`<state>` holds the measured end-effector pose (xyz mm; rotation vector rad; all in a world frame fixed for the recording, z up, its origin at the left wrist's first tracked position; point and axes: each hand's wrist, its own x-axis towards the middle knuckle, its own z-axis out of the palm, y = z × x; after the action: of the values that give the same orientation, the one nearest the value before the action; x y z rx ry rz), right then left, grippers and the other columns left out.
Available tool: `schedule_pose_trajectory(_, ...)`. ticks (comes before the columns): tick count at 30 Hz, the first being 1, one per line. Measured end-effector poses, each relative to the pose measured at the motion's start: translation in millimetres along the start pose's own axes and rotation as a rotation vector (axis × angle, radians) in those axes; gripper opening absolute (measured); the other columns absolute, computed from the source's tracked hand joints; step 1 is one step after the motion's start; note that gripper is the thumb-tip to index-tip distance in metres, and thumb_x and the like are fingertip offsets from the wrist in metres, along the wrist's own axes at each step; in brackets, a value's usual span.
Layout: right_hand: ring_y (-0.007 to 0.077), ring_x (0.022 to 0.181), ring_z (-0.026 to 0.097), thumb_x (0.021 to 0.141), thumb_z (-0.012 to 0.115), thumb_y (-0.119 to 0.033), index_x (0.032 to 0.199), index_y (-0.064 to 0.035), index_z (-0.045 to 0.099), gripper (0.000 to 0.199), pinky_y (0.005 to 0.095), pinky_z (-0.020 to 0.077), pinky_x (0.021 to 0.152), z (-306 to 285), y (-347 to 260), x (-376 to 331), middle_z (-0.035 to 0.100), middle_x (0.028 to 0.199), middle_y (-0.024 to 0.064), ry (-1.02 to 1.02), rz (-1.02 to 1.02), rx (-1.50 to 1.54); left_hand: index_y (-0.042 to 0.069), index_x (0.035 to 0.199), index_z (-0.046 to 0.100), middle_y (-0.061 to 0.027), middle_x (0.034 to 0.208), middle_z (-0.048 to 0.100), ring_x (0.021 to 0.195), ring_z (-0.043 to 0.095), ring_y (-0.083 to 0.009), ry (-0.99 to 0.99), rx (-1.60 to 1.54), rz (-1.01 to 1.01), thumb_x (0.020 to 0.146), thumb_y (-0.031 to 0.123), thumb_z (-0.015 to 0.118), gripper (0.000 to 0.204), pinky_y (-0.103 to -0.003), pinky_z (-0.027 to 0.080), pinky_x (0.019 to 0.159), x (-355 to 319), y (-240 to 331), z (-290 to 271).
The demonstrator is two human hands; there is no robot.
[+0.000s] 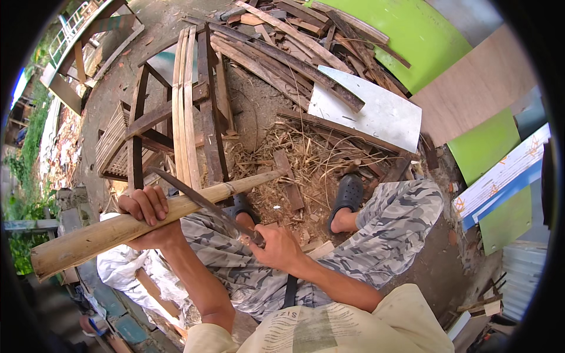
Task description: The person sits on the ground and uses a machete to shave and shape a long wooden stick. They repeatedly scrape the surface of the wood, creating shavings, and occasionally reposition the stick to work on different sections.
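My left hand (148,216) is wrapped round a thick length of bamboo (88,241), which slants across my lap from the lower left to a thinner tip near the middle. In my right hand (278,252) is the handle of a long knife (187,192) with a dark blade. The blade crosses the bamboo just right of my left fingers and appears to lie against it, its end pointing up and left. My right fingers are closed, and they hide most of the handle.
A wooden frame (136,120) stands ahead on the left, with long pale strips (187,112) leaning on it. Shavings (312,159) cover the ground between my feet. Beyond lie a scrap wood pile (282,65) and a white board (366,112). Green panels (488,144) stand right.
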<state>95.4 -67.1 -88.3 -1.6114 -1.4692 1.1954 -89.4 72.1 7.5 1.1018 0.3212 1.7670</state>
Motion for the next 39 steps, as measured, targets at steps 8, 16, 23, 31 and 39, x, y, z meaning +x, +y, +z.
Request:
schedule_pose_trajectory(8, 0.0444, 0.069, 0.066, 0.082, 0.068, -0.026, 0.085, -0.0007, 0.064, 0.026, 0.0498, 0.0517, 0.064, 1, 13, -3, 0.065, 0.068, 0.0236, 0.020, 0.079, -0.053, 0.015, 0.065, 0.037, 0.0017, 0.049, 0.036, 0.045, 0.039, -0.0110, 0.036, 0.044, 0.053, 0.097, 0.046, 0.042, 0.045, -0.024, 0.032, 0.045, -5, -3, 2)
schedule_pose_trajectory(16, 0.0422, 0.067, 0.066, 0.082, 0.067, -0.025, 0.085, 0.0008, 0.063, 0.026, 0.0484, 0.0516, 0.065, 7, 37, 6, 0.065, 0.068, 0.0227, 0.011, 0.196, -0.065, 0.016, 0.062, 0.033, 0.0011, 0.048, 0.035, 0.043, 0.037, -0.0114, 0.169, 0.117, 0.057, 0.098, 0.042, 0.038, 0.045, -0.024, 0.032, 0.043, 0, -5, 6)
schedule_pose_trajectory(23, 0.0455, 0.073, 0.067, 0.084, 0.067, -0.028, 0.089, -0.0006, 0.066, 0.028, 0.0519, 0.0531, 0.069, 10, 60, 14, 0.066, 0.072, 0.0260, 0.010, 0.338, -0.076, 0.015, 0.066, 0.035, 0.0015, 0.049, 0.036, 0.041, 0.037, -0.0100, 0.138, 0.122, 0.085, 0.097, 0.048, 0.044, 0.046, -0.022, 0.031, 0.041, 0, -14, 17)
schedule_pose_trajectory(31, 0.0457, 0.072, 0.066, 0.083, 0.067, -0.027, 0.090, -0.0006, 0.066, 0.028, 0.0506, 0.0527, 0.068, 1, -2, -16, 0.065, 0.071, 0.0262, 0.010, 0.108, 0.049, 0.016, 0.063, 0.035, 0.0001, 0.051, 0.038, 0.045, 0.040, -0.0123, 0.033, 0.086, 0.104, 0.097, 0.046, 0.042, 0.046, -0.024, 0.036, 0.045, -4, -16, 24)
schedule_pose_trajectory(39, 0.0424, 0.068, 0.066, 0.083, 0.068, -0.025, 0.084, 0.0028, 0.064, 0.028, 0.0474, 0.0511, 0.063, -19, 30, 8, 0.064, 0.068, 0.0233, -0.017, 0.223, -0.082, 0.016, 0.066, 0.036, 0.0018, 0.051, 0.036, 0.045, 0.039, -0.0112, 0.007, 0.115, 0.102, 0.098, 0.047, 0.040, 0.045, -0.024, 0.034, 0.045, -5, -17, 28)
